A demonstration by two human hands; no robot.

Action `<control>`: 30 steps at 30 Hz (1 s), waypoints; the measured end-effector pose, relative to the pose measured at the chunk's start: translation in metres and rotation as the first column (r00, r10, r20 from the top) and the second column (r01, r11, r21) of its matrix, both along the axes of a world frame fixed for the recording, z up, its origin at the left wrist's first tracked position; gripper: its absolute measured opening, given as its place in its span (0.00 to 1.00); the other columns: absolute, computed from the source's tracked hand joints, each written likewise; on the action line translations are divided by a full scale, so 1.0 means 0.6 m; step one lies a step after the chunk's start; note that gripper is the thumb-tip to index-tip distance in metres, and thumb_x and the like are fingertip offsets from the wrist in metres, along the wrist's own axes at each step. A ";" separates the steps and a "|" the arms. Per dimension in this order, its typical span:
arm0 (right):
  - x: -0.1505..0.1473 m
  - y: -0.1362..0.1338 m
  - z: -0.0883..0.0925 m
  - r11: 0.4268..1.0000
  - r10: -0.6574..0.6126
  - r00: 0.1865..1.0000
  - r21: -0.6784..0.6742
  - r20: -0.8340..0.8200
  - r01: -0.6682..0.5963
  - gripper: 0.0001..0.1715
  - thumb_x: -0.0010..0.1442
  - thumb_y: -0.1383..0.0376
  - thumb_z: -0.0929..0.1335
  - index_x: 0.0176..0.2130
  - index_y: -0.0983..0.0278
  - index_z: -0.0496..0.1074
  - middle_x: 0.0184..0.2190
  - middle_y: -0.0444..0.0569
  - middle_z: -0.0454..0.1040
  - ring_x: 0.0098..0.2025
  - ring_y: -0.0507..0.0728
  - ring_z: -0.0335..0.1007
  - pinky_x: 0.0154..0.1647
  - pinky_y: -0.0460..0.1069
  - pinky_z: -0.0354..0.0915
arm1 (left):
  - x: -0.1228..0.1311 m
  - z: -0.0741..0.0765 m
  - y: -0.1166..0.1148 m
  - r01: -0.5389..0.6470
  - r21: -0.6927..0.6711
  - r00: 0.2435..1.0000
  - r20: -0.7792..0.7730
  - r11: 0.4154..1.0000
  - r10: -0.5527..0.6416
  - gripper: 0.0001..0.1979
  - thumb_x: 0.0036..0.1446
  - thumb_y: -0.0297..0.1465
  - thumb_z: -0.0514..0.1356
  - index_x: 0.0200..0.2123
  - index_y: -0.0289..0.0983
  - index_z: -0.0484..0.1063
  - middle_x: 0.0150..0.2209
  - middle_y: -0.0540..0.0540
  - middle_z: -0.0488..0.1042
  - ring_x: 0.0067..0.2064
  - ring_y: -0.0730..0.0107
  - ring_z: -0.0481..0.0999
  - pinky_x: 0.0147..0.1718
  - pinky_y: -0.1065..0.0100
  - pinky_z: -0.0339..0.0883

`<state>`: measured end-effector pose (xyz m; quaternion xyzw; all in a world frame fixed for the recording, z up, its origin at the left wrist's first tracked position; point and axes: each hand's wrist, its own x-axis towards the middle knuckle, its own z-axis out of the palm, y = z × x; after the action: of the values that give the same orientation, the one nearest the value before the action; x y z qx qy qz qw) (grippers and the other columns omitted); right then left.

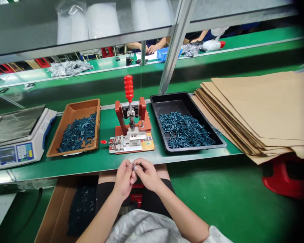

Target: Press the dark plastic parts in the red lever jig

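My left hand (123, 178) and my right hand (148, 175) meet just in front of the bench edge, above my lap. Their fingertips pinch a small dark-blue part (133, 166) between them; most of it is hidden by the fingers. Straight ahead on the bench stands a toggle clamp press (133, 125) with an upright red handle. To its left an orange-brown tray (52, 148) holds a heap of small flat dark-blue pieces (78, 133). On its right a black tray (171, 104) holds many thin dark-blue pieces (183, 130).
A weighing scale (20, 135) sits at the left, and stacked cardboard sheets (258, 111) overhang the bench at the right. Below the bench is an open carton (58, 209) with dark pieces. A metal post (176, 47) rises behind; another person's hands (152, 49) show beyond it.
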<state>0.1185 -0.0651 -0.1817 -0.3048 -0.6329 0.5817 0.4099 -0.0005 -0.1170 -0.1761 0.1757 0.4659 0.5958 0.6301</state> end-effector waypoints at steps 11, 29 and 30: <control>-0.013 -0.017 -0.023 0.985 -0.145 0.988 -0.104 -0.052 0.139 0.12 0.63 0.55 0.70 0.33 0.61 0.73 0.22 0.40 0.66 0.23 0.52 0.67 0.27 0.48 0.67 | -0.004 -0.021 -0.003 -0.046 0.042 0.847 -0.528 0.998 0.061 0.21 0.55 0.52 0.64 0.32 0.42 0.62 0.25 0.52 0.69 0.27 0.70 0.72 0.28 0.69 0.66; 0.046 0.044 0.035 0.905 0.055 0.924 0.371 0.379 -0.206 0.04 0.63 0.68 0.71 0.34 0.61 0.78 0.28 0.43 0.73 0.29 0.52 0.68 0.32 0.46 0.62 | -0.083 0.046 0.050 0.513 -0.154 0.727 -0.444 0.844 -0.523 0.24 0.48 0.43 0.72 0.43 0.33 0.79 0.28 0.46 0.76 0.28 0.71 0.74 0.31 0.67 0.70; 0.048 0.044 0.034 0.901 0.058 0.923 0.378 0.379 -0.212 0.04 0.62 0.67 0.72 0.34 0.61 0.78 0.29 0.44 0.73 0.30 0.52 0.68 0.33 0.46 0.63 | -0.082 0.040 0.048 0.504 -0.163 0.732 -0.441 0.848 -0.519 0.23 0.48 0.43 0.71 0.42 0.32 0.79 0.28 0.45 0.77 0.28 0.71 0.74 0.31 0.67 0.70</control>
<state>0.1473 -0.0385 -0.1610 -0.2668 -0.8252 0.3970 0.3003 -0.0494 -0.0885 -0.1520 0.4253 0.5470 0.3313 0.6405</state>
